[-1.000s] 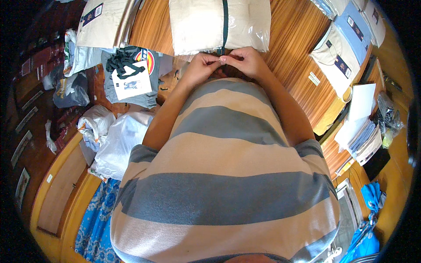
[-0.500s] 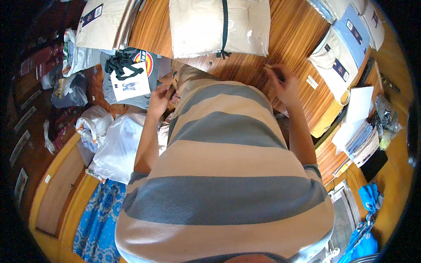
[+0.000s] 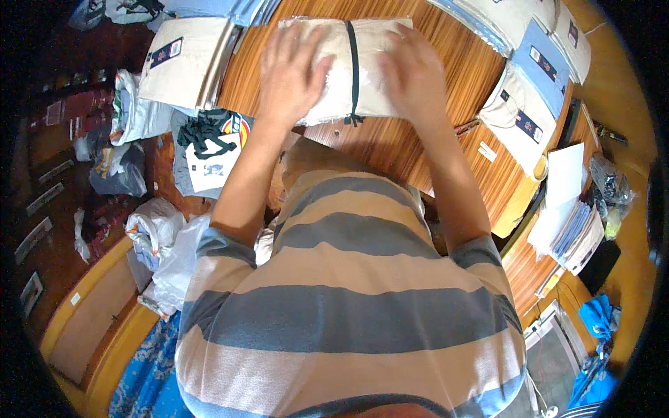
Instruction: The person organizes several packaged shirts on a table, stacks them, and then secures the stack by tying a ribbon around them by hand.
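Two hands, left hand point(image 3: 287, 87) and right hand point(image 3: 419, 83), flank the strap point(image 3: 354, 70) over the packet point(image 3: 375, 97) on the table point(image 3: 390, 143), thumbs apart from blurred fingers. Smoothing or steadying appears in hand; the next move likely calls for even pressure.

A white bag point(image 3: 175, 272) lies near blue cloth point(image 3: 148, 373) at left; a white sheet point(image 3: 565, 171) and clear bag point(image 3: 610, 182), right.
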A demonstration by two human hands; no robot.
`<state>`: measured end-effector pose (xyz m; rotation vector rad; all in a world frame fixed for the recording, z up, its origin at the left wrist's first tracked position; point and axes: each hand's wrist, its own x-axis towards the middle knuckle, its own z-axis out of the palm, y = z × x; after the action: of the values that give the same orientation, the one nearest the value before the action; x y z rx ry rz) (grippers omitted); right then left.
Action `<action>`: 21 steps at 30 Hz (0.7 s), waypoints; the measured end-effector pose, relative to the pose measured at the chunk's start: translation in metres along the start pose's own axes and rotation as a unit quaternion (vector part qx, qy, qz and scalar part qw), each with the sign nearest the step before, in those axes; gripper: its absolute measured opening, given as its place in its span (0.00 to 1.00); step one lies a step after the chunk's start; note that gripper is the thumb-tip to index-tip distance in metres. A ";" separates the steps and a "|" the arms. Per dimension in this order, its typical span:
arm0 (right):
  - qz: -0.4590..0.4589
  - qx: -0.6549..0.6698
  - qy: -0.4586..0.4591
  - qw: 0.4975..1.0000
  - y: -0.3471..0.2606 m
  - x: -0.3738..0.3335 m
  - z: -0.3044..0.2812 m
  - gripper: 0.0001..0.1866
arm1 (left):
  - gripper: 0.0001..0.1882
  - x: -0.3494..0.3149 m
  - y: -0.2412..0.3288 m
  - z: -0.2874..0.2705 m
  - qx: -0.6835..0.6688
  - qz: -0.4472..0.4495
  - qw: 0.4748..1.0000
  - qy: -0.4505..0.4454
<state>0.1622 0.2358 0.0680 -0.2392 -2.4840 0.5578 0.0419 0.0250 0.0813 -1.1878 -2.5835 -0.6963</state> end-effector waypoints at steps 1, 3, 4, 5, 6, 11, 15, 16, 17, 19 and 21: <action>-0.030 -0.035 -0.016 0.999 -0.009 0.013 0.011 0.26 | 0.29 0.009 0.006 0.004 0.068 0.019 0.997 -0.023; 0.011 -0.089 -0.044 0.995 -0.007 0.008 0.036 0.31 | 0.30 0.006 -0.002 0.020 0.032 -0.012 0.998 -0.057; 0.029 -0.114 -0.059 0.991 -0.002 0.007 0.047 0.34 | 0.30 0.005 -0.007 0.029 0.015 -0.031 0.997 -0.073; 0.039 -0.095 -0.064 0.993 0.002 0.007 0.050 0.35 | 0.30 0.004 -0.009 0.034 -0.008 -0.029 0.998 -0.061; 0.047 -0.077 -0.069 0.994 0.003 0.006 0.050 0.36 | 0.31 0.003 -0.009 0.036 -0.031 -0.027 0.998 -0.050; 0.056 -0.059 -0.085 0.993 0.002 0.000 0.047 0.36 | 0.32 -0.003 -0.013 0.046 -0.081 -0.029 0.996 -0.025; 0.060 -0.040 -0.093 0.993 0.001 0.004 0.047 0.35 | 0.33 -0.004 -0.015 0.050 -0.095 -0.041 0.994 -0.014; 0.061 -0.046 -0.092 0.993 0.002 0.003 0.048 0.34 | 0.33 -0.004 -0.016 0.051 -0.091 -0.036 0.995 -0.010; 0.061 -0.052 -0.092 0.993 0.003 0.003 0.049 0.34 | 0.33 -0.003 -0.016 0.051 -0.094 -0.035 0.995 -0.008; 0.064 -0.050 -0.093 0.992 0.002 0.003 0.050 0.34 | 0.33 -0.001 -0.015 0.051 -0.100 -0.035 0.994 -0.006; 0.070 -0.034 -0.098 0.992 -0.001 0.006 0.047 0.33 | 0.33 -0.004 -0.017 0.054 -0.107 -0.034 0.994 0.000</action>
<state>0.1301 0.2212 0.0362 -0.4069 -2.6948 0.5787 0.0317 0.0402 0.0280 -1.1595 -2.6120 -1.0091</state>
